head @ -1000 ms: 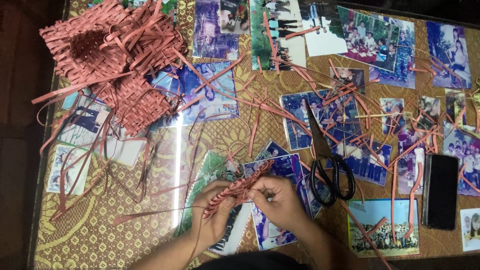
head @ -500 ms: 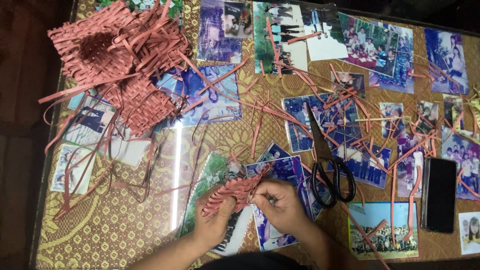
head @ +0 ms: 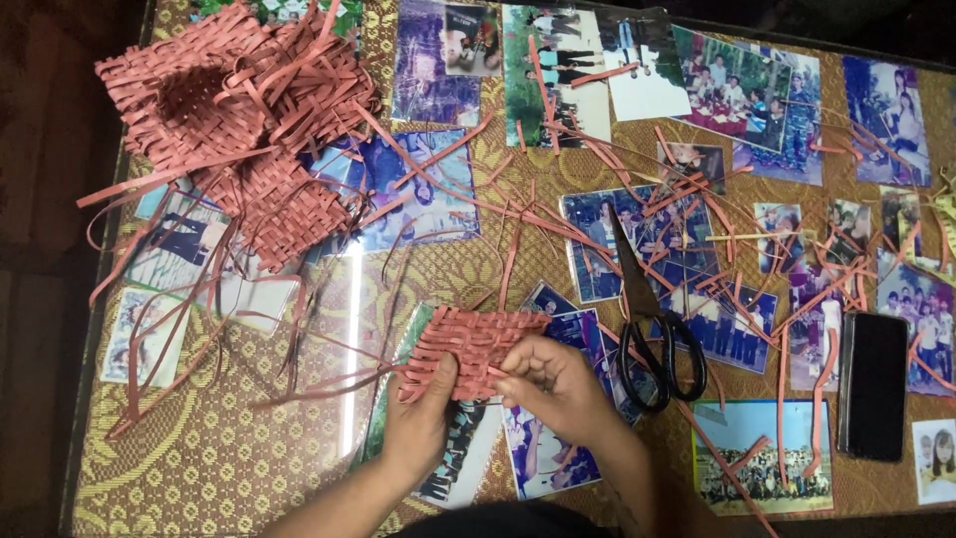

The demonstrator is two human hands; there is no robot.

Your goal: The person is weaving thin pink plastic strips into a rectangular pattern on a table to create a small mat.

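Note:
A small woven mat of pink-red strips (head: 468,344) is held flat over the glass tabletop, near the front edge. My left hand (head: 418,418) grips its lower left corner, thumb on top. My right hand (head: 553,384) pinches its right edge with fingers curled. Loose strips trail from the mat to the left. Both hands are over photographs lying under the glass.
Woven pink-red baskets (head: 234,110) with loose ends pile at the far left. Black-handled scissors (head: 652,334) lie just right of my right hand. A dark phone (head: 873,384) rests at the right. Cut strips (head: 597,149) scatter across the glass table (head: 219,458) over many photographs.
The woven mat has turned from edge-on and slanted to lying flat and facing up. Both hands shifted slightly along its lower edge.

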